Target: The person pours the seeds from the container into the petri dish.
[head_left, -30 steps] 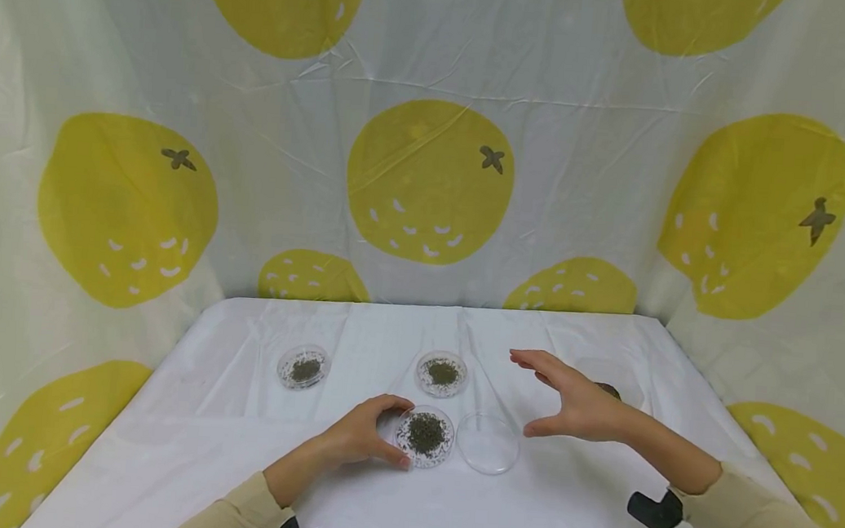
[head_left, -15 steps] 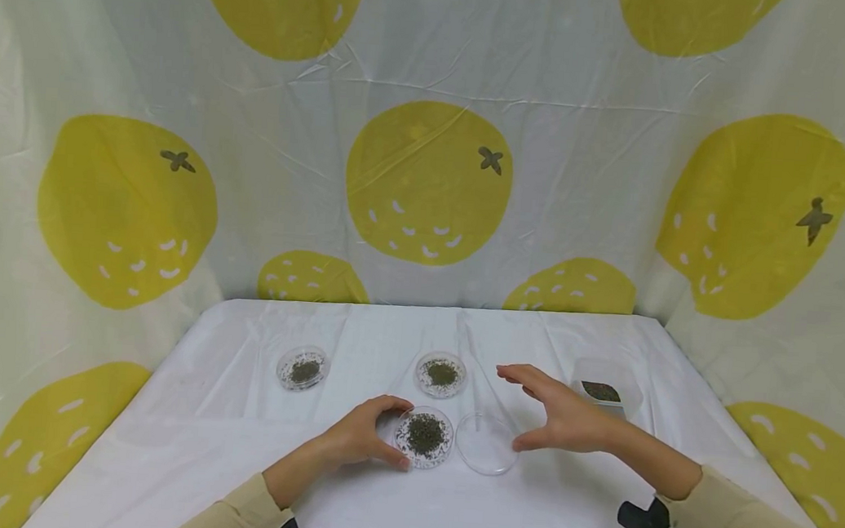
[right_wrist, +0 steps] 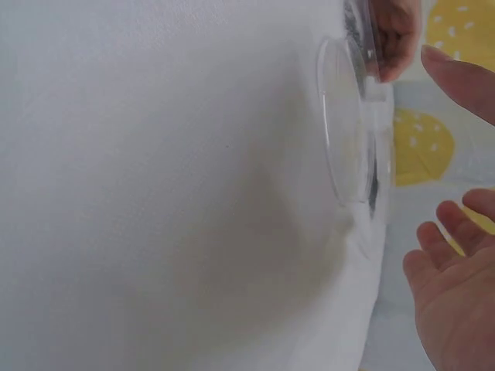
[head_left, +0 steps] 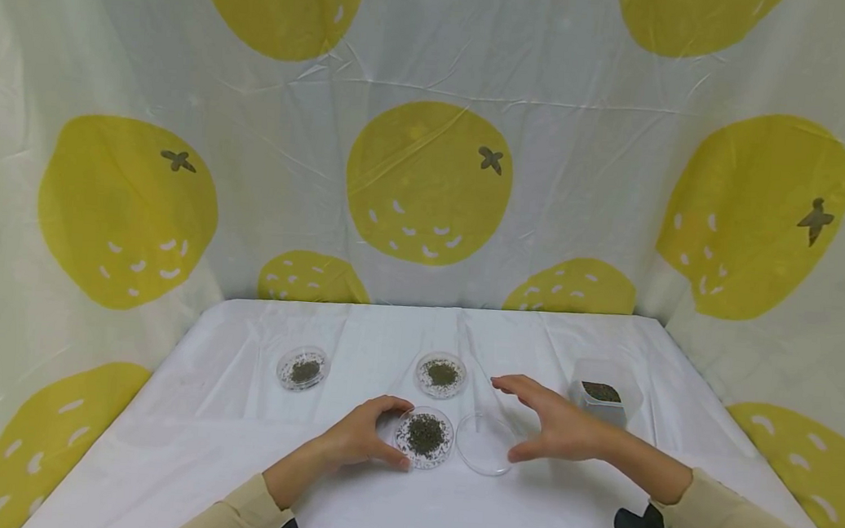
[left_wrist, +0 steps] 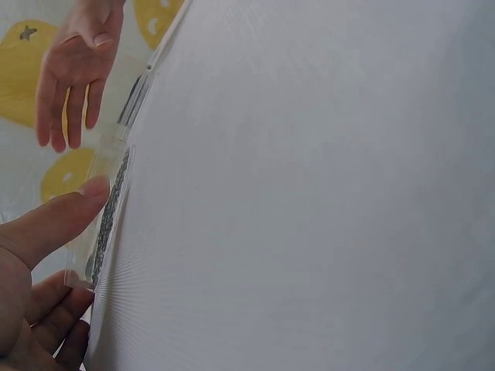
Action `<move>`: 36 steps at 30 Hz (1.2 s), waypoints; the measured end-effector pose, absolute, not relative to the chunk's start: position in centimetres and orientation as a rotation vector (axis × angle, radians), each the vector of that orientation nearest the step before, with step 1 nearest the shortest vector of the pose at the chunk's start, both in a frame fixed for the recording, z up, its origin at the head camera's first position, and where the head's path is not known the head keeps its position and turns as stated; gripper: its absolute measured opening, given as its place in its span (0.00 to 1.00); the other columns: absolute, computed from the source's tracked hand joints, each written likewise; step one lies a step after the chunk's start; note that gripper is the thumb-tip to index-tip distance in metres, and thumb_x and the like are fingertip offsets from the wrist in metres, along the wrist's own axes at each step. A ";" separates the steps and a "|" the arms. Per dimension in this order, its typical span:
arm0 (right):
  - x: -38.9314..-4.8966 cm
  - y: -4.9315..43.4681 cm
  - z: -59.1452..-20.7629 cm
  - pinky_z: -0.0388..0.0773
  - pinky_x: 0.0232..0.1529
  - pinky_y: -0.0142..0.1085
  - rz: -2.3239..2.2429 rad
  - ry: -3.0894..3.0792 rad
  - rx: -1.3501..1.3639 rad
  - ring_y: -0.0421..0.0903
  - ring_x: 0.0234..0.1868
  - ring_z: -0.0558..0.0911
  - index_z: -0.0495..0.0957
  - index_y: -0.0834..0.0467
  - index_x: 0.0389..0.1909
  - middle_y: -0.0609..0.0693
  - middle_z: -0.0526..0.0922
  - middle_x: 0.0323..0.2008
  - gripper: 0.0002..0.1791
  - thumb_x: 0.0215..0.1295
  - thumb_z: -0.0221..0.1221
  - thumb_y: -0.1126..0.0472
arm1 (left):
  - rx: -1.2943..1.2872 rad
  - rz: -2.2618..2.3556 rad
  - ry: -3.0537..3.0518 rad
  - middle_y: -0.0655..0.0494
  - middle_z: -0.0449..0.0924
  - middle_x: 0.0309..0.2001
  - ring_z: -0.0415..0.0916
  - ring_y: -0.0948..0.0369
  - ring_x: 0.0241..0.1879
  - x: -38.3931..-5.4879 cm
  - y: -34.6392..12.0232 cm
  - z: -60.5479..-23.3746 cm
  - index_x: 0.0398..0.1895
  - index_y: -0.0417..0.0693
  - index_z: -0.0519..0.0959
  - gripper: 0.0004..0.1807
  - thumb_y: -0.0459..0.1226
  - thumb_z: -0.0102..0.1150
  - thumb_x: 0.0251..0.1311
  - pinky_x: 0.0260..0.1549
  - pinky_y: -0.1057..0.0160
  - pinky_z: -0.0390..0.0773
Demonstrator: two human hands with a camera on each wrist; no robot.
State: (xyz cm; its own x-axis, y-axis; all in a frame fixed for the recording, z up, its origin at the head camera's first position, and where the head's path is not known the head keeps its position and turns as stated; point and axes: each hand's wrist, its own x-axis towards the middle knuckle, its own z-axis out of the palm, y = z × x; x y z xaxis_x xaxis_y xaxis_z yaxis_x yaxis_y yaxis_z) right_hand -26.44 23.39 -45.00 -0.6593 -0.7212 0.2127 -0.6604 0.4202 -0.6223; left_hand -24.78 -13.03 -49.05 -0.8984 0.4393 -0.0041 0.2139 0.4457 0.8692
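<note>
Near the middle of the table, my left hand holds a clear petri dish between thumb and fingers. Dark green-brown dried flakes lie heaped in it. Seen from the left wrist, the thumb lies against the dish's edge. A clear round lid lies flat on the table just right of that dish. Above the lid's right side hovers my right hand, thumb and fingers spread apart, holding nothing. In the right wrist view the lid stands apart from the right hand's fingers.
Two more petri dishes with similar flakes stand farther back, one at the left and one at the centre. A clear box with dark flakes sits behind the right hand. A lemon-print curtain encloses the white-covered table.
My right hand has moved left and toward me, lower over the lid, uncovering the clear box behind it. The left hand and its petri dish have stayed in place.
</note>
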 end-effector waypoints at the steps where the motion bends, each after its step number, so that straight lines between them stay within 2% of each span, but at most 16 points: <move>1: -26.4 23.4 -45.1 0.68 0.70 0.47 -1.061 2.574 -1.263 0.57 0.71 0.69 0.62 0.62 0.76 0.61 0.67 0.72 0.52 0.54 0.79 0.55 | 0.567 1.433 2.469 0.53 0.75 0.65 0.62 0.44 0.71 -24.8 -13.0 -49.0 0.67 0.48 0.77 0.45 0.37 0.87 0.39 0.73 0.40 0.54; 9: -26.2 23.3 -45.9 0.68 0.68 0.57 -0.956 2.616 -1.231 0.60 0.70 0.68 0.62 0.66 0.75 0.59 0.67 0.72 0.55 0.53 0.78 0.47 | 0.583 1.444 2.465 0.53 0.75 0.64 0.63 0.44 0.71 -24.8 -13.1 -49.2 0.66 0.47 0.77 0.45 0.37 0.87 0.39 0.73 0.40 0.54; 16: -26.4 23.1 -47.0 0.64 0.71 0.53 -0.855 2.598 -1.144 0.61 0.71 0.66 0.60 0.68 0.76 0.59 0.65 0.72 0.60 0.49 0.79 0.45 | 0.573 1.423 2.471 0.54 0.75 0.64 0.63 0.45 0.71 -24.9 -13.1 -49.3 0.67 0.48 0.77 0.45 0.39 0.88 0.39 0.73 0.41 0.55; 20: -26.7 22.8 -47.3 0.65 0.70 0.55 -0.756 2.611 -1.109 0.59 0.72 0.66 0.59 0.68 0.77 0.58 0.65 0.71 0.61 0.50 0.79 0.41 | 0.575 1.415 2.481 0.54 0.75 0.64 0.64 0.45 0.70 -24.9 -13.1 -49.2 0.67 0.48 0.77 0.45 0.39 0.88 0.39 0.72 0.40 0.55; 30: -26.8 21.6 -47.1 0.72 0.59 0.47 -0.682 2.641 -1.103 0.50 0.58 0.67 0.70 0.62 0.71 0.48 0.68 0.57 0.51 0.51 0.78 0.41 | 0.559 1.413 2.489 0.53 0.76 0.64 0.64 0.44 0.70 -24.8 -13.0 -49.2 0.66 0.48 0.77 0.45 0.37 0.87 0.39 0.72 0.40 0.55; 36: -26.8 21.3 -47.1 0.73 0.58 0.47 -0.678 2.667 -1.136 0.50 0.57 0.69 0.71 0.63 0.68 0.48 0.69 0.56 0.50 0.48 0.78 0.41 | 0.550 1.416 2.485 0.53 0.76 0.63 0.64 0.44 0.70 -24.9 -13.0 -49.2 0.65 0.48 0.78 0.44 0.38 0.88 0.39 0.72 0.40 0.55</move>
State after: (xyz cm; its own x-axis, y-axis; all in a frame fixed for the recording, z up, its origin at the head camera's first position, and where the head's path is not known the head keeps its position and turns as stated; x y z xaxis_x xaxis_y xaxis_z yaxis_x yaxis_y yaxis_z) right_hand -26.80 21.34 -47.09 -0.6972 -0.7164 0.0254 -0.6416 0.6078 -0.4678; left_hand -24.88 -12.99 -49.21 -0.9034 0.4286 -0.0122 0.2080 0.4630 0.8616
